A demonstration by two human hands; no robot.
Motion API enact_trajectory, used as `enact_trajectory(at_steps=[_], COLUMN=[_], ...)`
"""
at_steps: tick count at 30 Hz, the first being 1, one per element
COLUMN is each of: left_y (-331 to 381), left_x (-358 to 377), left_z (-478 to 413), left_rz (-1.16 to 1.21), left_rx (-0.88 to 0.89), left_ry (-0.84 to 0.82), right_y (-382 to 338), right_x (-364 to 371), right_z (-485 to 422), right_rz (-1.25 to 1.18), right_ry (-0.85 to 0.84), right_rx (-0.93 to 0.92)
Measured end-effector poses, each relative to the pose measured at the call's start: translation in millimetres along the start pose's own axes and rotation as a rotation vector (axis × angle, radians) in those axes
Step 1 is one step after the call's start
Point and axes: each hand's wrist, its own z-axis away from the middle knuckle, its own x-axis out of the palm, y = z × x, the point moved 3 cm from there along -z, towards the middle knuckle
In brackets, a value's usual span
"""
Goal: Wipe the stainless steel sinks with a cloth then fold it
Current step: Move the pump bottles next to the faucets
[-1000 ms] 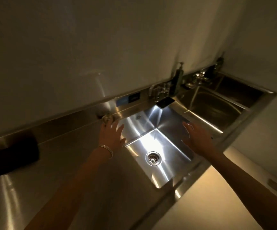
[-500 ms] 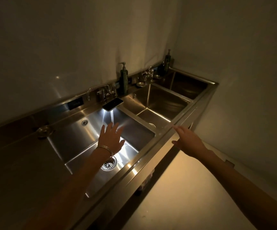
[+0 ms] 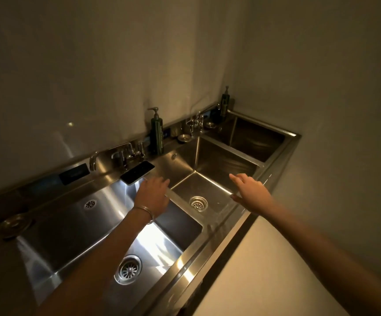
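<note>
Three stainless steel sinks run along the wall: a near left sink (image 3: pixel 54 233), a middle sink (image 3: pixel 221 163) and a far sink (image 3: pixel 258 137) in the corner. My left hand (image 3: pixel 153 195), with a bangle on the wrist, hovers open above the divider between the left and middle sinks. My right hand (image 3: pixel 251 190) is stretched out open over the front rim of the middle sink. Neither hand holds anything. No cloth is in view.
A phone (image 3: pixel 137 172) with its light on lies on the back ledge, lighting the left sink. Taps (image 3: pixel 125 153) and a dark pump bottle (image 3: pixel 156 133) stand behind the sinks. A second bottle (image 3: pixel 224 102) stands in the corner. Small metal dishes (image 3: pixel 15 222) sit on the ledge.
The view has swung right along the counter, bringing the middle and far sinks closer. Both hands have moved right with it, from the left sink toward the middle one.
</note>
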Motion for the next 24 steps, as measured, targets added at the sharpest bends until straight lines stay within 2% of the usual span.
enact_trajectory(at_steps=[5, 10, 16, 24], left_y=[-6.5, -15.4, -36.1, -52.3], left_x=[19.6, 40.5, 77.4, 110.6], left_z=[-70.2, -114.9, -165.6, -241.1], left_rz=[-0.023, -0.014, 0.025, 0.105], left_rx=[-0.002, -0.066, -0.209, -0.363], left_ry=[-0.035, -0.103, -0.205, -0.289], right_y=[19.3, 22.1, 26.2, 9.0], right_x=[-4.4, 5.0, 22.0, 36.2], right_z=[-74.9, -147.0, -251.5, -415.4], right_rz=[-0.018, -0.005, 0.018, -0.086], right_ry=[-0.004, -0.010, -0.062, -0.077], right_rx=[-0.007, -0.109, -0.233, -0.396])
